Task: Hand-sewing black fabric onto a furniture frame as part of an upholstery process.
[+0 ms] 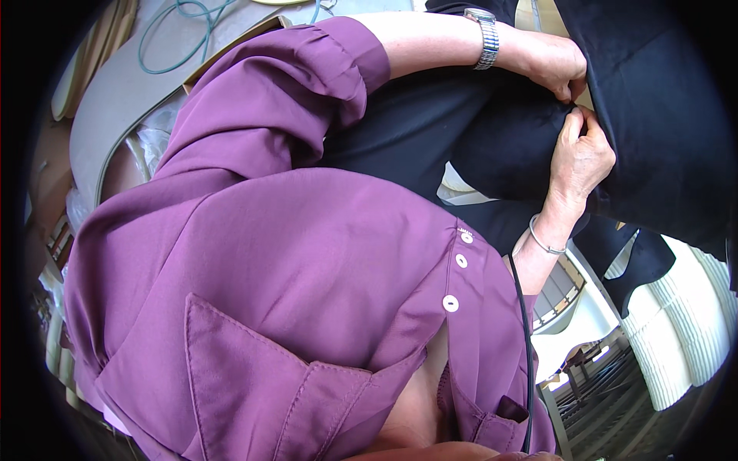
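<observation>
A large piece of smooth black cloth [661,115] spreads across the upper right, with more of it over my lap. My left hand [550,61], a metal-banded watch [484,38] on its wrist, pinches a fold of this cloth from above. Just below, my right hand [584,157] is closed too, thumb and fingertips pressed on the same fold. A silver bracelet [544,240] circles the right wrist. The fingertips of both hands nearly meet. Whether anything small lies between them is hidden.
At upper left is a grey surface with a rounded edge [96,131], carrying a looped teal cord [142,58]. Crumpled clear plastic [154,142] lies beside my left sleeve. White ribbed padding [665,346] is at lower right. A thin black cable [525,330] runs down my shirt front.
</observation>
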Demonstrator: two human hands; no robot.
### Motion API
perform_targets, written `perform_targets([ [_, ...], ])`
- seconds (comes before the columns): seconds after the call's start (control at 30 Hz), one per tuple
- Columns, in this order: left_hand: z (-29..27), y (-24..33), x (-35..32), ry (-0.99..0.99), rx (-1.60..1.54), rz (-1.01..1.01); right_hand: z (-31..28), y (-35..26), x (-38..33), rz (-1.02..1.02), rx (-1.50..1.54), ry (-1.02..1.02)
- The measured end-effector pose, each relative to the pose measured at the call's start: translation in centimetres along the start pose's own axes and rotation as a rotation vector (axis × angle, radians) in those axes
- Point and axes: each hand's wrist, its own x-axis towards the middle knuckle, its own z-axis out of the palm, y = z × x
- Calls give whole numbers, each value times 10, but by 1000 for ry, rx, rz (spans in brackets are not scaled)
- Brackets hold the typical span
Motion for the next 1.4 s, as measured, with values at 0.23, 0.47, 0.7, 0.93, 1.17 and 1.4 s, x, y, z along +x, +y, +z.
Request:
perform_targets([
  [0.23, 19, -25, 19, 62, 68, 47, -71, -2, -55, -317, 161, -37],
  [0.47, 17, -5, 15, -5, 30, -166, -69, 264, -348, 956, 428, -14],
  [0.7, 10, -71, -11, 9, -134, -466, -44, 208, -579, 1815, 310, -199],
  [0.93, -21, -125, -62, 67, -379, -300, 85, 203, -469, 1517, 600, -326],
  [1.17, -34, -129, -86, 132, -84, -512, 261, 86, -341, 1228, 1095, -336],
  [1.4, -45, -127, -63, 133, -112, -612, 301, 75, -358, 1234, 1286, -121],
])
